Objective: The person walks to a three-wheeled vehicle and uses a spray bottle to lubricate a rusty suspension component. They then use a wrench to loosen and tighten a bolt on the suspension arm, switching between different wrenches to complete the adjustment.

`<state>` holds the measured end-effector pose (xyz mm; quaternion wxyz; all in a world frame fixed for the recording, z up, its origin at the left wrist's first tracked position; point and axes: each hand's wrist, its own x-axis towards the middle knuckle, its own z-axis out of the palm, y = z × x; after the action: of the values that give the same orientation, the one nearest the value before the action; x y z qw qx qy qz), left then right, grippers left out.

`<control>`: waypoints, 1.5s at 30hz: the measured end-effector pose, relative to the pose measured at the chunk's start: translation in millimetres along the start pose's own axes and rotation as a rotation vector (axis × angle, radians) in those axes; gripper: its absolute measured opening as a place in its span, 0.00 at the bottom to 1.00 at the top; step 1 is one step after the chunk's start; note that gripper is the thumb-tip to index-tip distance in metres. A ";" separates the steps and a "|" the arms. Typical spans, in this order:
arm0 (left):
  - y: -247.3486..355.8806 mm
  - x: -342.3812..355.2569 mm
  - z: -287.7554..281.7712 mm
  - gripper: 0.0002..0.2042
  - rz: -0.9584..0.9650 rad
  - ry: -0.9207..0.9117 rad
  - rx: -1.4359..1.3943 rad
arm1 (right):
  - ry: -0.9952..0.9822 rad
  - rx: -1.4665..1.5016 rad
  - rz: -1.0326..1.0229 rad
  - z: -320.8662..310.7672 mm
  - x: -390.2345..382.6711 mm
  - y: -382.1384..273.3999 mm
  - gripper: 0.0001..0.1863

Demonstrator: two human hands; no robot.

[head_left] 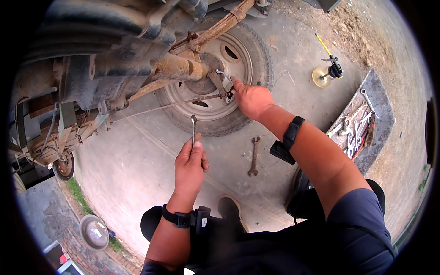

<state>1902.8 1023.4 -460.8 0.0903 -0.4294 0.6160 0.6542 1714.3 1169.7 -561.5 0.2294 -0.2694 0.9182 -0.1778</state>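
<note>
My left hand is closed around an upright silver wrench, below the rusty linkage rod. My right hand reaches to the wheel hub and grips a second wrench, whose head sits at a lever beside the rusty axle. Behind them is a wheel with a pale steel rim and dark tire. A large rusty double-ended wrench lies on the concrete below the tire. Exactly what the wrench head engages is too small to tell.
A vehicle underside fills the upper left. At right stand an oil can with a yellow tube and a metal tray of several wrenches. A round basin sits lower left near grass. My shoe is below.
</note>
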 end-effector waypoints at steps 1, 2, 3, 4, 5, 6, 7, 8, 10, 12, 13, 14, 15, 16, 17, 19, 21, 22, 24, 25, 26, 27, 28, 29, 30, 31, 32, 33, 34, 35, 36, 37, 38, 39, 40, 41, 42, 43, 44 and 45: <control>2.4 3.5 -2.1 0.21 -0.011 -0.006 0.001 | -0.005 -0.004 0.005 1.1 0.3 1.4 0.22; 4.4 7.7 -2.2 0.21 -0.023 -0.013 0.002 | -0.011 -0.009 0.011 1.8 0.7 4.3 0.23; 7.3 12.5 -1.8 0.21 -0.012 -0.028 0.010 | -0.012 -0.011 0.009 1.1 2.3 4.0 0.24; 9.3 19.9 -0.6 0.21 0.000 -0.045 0.018 | -0.019 -0.007 0.016 1.0 2.7 3.2 0.24; 10.7 28.2 1.5 0.21 0.013 -0.064 0.021 | -0.026 -0.007 0.023 0.2 2.4 2.6 0.24; 11.9 37.7 3.8 0.20 0.001 -0.063 -0.014 | -0.032 -0.004 0.027 0.1 3.2 1.1 0.24; 12.7 48.2 7.3 0.20 -0.011 -0.063 -0.050 | -0.035 -0.013 0.029 -0.6 4.6 -0.4 0.24; 11.2 58.0 11.5 0.20 -0.028 -0.066 -0.087 | -0.042 -0.023 0.036 -0.2 4.8 -0.7 0.24; 11.5 73.0 20.4 0.20 -0.027 -0.080 -0.169 | -0.046 -0.024 0.040 -0.8 4.5 -1.7 0.24; 9.0 83.1 22.6 0.19 -0.042 -0.106 -0.267 | -0.040 -0.010 0.042 -2.5 3.3 -2.0 0.24; 6.7 87.6 21.2 0.19 -0.057 -0.122 -0.326 | -0.049 -0.012 0.044 -3.6 3.0 -3.1 0.24; 5.2 90.6 21.6 0.19 -0.074 -0.139 -0.385 | -0.059 -0.014 0.047 -4.1 2.4 -3.4 0.24; 3.5 92.1 22.3 0.18 -0.050 -0.122 -0.406 | -0.069 -0.017 0.049 -4.8 2.5 -4.0 0.24; 1.5 92.3 23.4 0.18 -0.025 -0.103 -0.427 | -0.065 -0.015 0.048 -5.9 3.2 -4.9 0.24; 0.3 91.2 27.0 0.17 -0.006 -0.089 -0.446 | -0.063 -0.015 0.055 -6.4 2.3 -4.0 0.24; -2.1 84.8 34.4 0.16 -0.029 -0.094 -0.465 | -0.060 -0.019 0.061 -4.4 1.8 -1.7 0.24; -3.7 80.3 34.6 0.15 -0.027 -0.106 -0.463 | -0.056 -0.030 0.056 -3.1 3.5 -0.7 0.24; -7.0 80.4 32.6 0.15 -0.017 -0.118 -0.451 | -0.058 -0.030 0.057 -2.7 4.2 -0.3 0.24; -13.8 84.7 29.1 0.14 -0.014 -0.111 -0.404 | -0.063 -0.032 0.059 -3.0 4.3 -2.1 0.24; -17.2 88.3 27.9 0.14 -0.021 -0.093 -0.369 | -0.052 -0.033 0.057 -2.4 4.1 -1.7 0.24; -16.8 89.3 27.5 0.15 -0.028 -0.072 -0.335 | -0.041 -0.033 0.052 -1.8 3.6 -1.3 0.24; -16.2 90.6 27.7 0.15 -0.017 -0.055 -0.298 | -0.031 -0.034 0.048 -1.3 3.5 -1.2 0.24; -14.8 92.5 28.8 0.15 -0.006 -0.039 -0.260 | -0.031 -0.036 0.049 -1.0 3.8 -1.6 0.24; -13.2 94.3 30.4 0.15 0.004 -0.024 -0.224 | -0.032 -0.039 0.051 -1.4 3.7 -2.1 0.24; -12.1 96.6 31.9 0.15 0.013 -0.011 -0.201 | -0.033 -0.043 0.054 -2.0 3.5 -2.6 0.24; -11.1 99.2 33.5 0.15 0.021 0.001 -0.178 | -0.037 -0.045 0.057 -2.6 3.4 -3.1 0.24; -10.1 101.2 34.7 0.15 0.029 0.014 -0.153 | -0.040 -0.046 0.059 -3.5 3.4 -4.1 0.24; -10.1 103.0 35.9 0.15 0.043 0.021 -0.131 | -0.043 -0.047 0.061 -3.9 3.5 -4.7 0.24; -10.5 104.7 37.0 0.15 0.056 0.028 -0.109 | -0.039 -0.046 0.058 -3.8 3.5 -5.0 0.24; -10.1 105.9 39.1 0.15 0.069 0.033 -0.087 | -0.035 -0.048 0.056 -3.8 3.0 -4.4 0.24; -9.3 106.8 40.7 0.15 0.058 0.035 -0.113 | -0.031 -0.048 0.054 -3.9 2.7 -4.0 0.25; -8.0 107.3 42.0 0.15 0.048 0.037 -0.140 | -0.035 -0.046 0.055 -4.5 2.8 -3.9 0.25; -7.5 107.6 43.3 0.14 0.037 0.038 -0.166 | -0.040 -0.044 0.057 -5.4 2.7 -3.9 0.25; -8.4 108.4 43.9 0.14 0.026 0.033 -0.184 | -0.045 -0.041 0.059 -6.0 2.5 -3.9 0.25; -9.7 109.6 43.9 0.15 0.016 0.028 -0.202 | -0.045 -0.043 0.062 -6.1 2.0 -3.7 0.25; -10.6 110.6 43.2 0.15 0.006 0.025 -0.221 | -0.043 -0.044 0.062 -6.3 2.0 -4.2 0.25; -12.3 111.7 41.4 0.15 -0.004 -0.005 -0.282 | -0.042 -0.045 0.062 -6.8 2.0 -4.8 0.25; -14.7 112.6 38.7 0.15 -0.015 -0.035 -0.342 | -0.049 -0.048 0.066 -7.8 2.0 -5.8 0.25; -15.5 112.4 37.5 0.15 -0.025 -0.066 -0.402 | -0.056 -0.050 0.072 -9.2 1.8 -6.7 0.25; -16.3 112.1 37.0 0.15 -0.031 -0.092 -0.437 | -0.063 -0.052 0.077 -9.6 1.8 -7.1 0.25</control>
<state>1827.7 1013.8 -552.8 0.0333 -0.4179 0.4479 0.7897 1710.9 1165.0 -550.9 0.2578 -0.2454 0.9245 -0.1363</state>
